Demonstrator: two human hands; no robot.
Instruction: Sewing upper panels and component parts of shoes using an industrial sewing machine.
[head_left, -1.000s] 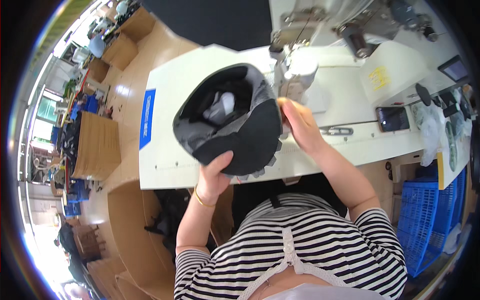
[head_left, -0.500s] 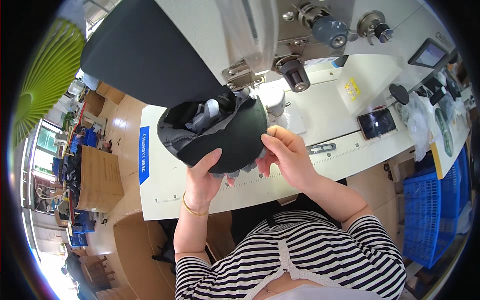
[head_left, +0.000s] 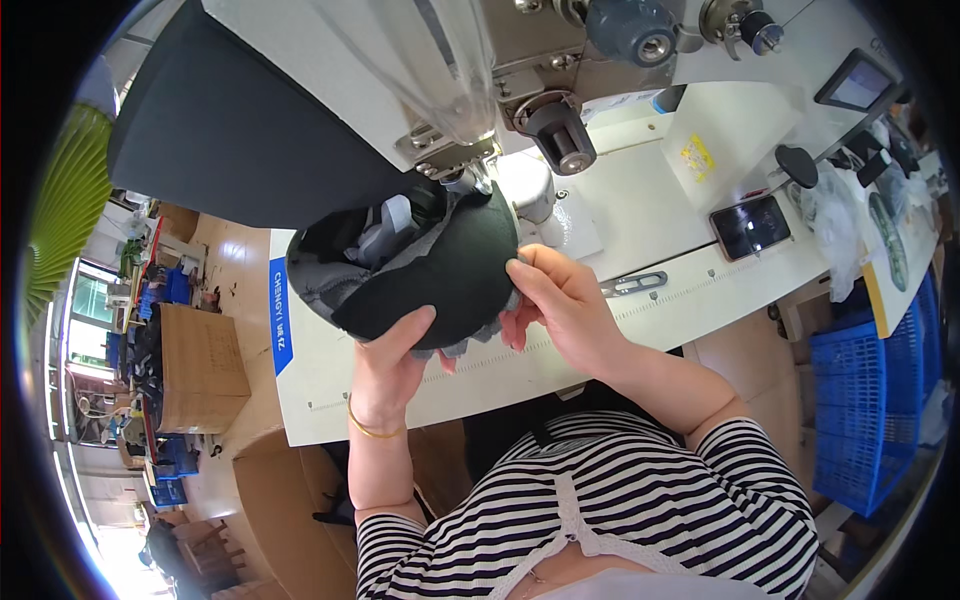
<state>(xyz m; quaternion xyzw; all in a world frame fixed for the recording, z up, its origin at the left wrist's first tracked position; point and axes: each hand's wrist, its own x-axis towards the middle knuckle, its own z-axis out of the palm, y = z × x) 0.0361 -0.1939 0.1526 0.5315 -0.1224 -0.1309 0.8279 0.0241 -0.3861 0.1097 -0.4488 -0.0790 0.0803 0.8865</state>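
A black and grey cap-shaped piece of sewn fabric lies under the head of a white sewing machine, its far edge at the metal presser foot. Its hollow faces up, with a light grey strap bunched inside. My left hand grips the near edge, thumb flat on the black panel and fingers mostly hidden underneath. At the right edge, my right hand pinches the fabric between thumb and forefinger, the other fingers curled below. The grey lower edge hangs in ruffles between my hands.
Right of my hands lie a small metal tool and a phone on the white table. Blue crates stand at the right. Cardboard boxes and a green fan are at the left.
The view has shifted a little, so machine, fabric and hands all sit slightly further left. Both hands keep their hold, and the fabric stays at the presser foot.
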